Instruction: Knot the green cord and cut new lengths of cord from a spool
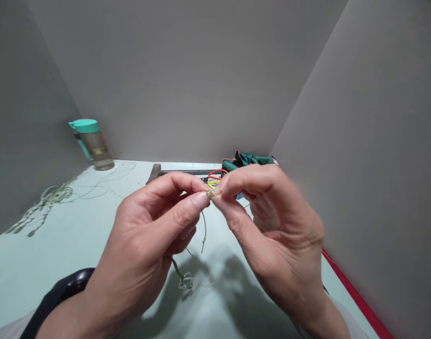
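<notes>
My left hand (pixel 158 226) pinches a small yellowish-green knotted piece (pixel 210 193) between thumb and forefinger, near the middle of the view. From the right, my right hand (pixel 268 226) grips the other side of the same piece, fingertips almost touching those of the left. Below them dangles a thin green cord (pixel 205 226) with a small bead-like bit near its end. Another green braided cord with a pale tangled end (pixel 185 281) hangs under my left hand. What lies inside the curled fingers is hidden.
A bottle with a turquoise lid (pixel 97 146) stands at the back left. Green knotted cords (pixel 49 202) lie on the left of the pale table (pixel 105 221). Behind my hands are a dark metal bar tool (pixel 155 173), red and yellow handles, and dark green cloth (pixel 252 160). Grey walls surround the table.
</notes>
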`<state>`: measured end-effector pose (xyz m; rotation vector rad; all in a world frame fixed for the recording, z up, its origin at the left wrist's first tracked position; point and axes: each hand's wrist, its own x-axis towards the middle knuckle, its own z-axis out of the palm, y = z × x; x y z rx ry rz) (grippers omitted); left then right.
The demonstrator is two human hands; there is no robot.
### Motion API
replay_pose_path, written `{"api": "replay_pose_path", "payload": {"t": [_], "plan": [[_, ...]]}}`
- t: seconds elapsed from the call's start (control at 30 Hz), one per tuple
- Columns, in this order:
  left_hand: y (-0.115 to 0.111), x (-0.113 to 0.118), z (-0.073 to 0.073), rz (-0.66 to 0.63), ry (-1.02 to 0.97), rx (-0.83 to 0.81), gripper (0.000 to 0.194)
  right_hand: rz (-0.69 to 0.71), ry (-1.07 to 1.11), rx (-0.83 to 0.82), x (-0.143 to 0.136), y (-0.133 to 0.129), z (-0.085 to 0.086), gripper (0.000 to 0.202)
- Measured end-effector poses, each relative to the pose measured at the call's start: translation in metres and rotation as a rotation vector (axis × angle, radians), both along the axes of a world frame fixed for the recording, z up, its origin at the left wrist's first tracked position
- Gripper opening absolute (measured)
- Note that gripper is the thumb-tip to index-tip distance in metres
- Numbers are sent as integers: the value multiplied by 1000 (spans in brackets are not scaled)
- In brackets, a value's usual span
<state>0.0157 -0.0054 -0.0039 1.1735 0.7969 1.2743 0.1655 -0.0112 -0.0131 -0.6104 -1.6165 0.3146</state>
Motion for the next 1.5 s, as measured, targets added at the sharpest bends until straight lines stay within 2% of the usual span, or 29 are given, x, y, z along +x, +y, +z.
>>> {"api": "replay_pose_path", "payload": {"t": [0.23, 0.43, 0.6, 0.73, 1.07, 1.37, 1.5], "plan": [[-2, -1, -2, 0, -1, 8, 11, -99, -109, 137, 1, 2, -1, 16], [0, -2, -4, -3, -5, 19, 9, -94, -129, 194, 1, 4, 0, 16], [0, 0, -2, -31, -13, -18, 16, -74, -86, 135, 1, 0, -1, 17], [-2, 2, 2, 12, -34, -54, 18, -46, -80, 63, 4, -5, -1, 22], [-2, 3, 0, 56, -20, -9, 12, -64, -158, 57, 7, -4, 0, 19], [-2, 2, 0, 27, -93, -59, 10, -49, -468, -56, 29, -4, 8, 12], [-4, 0, 1, 12, -58, -40, 11, -130, -506, -128, 36, -1, 12, 10]]}}
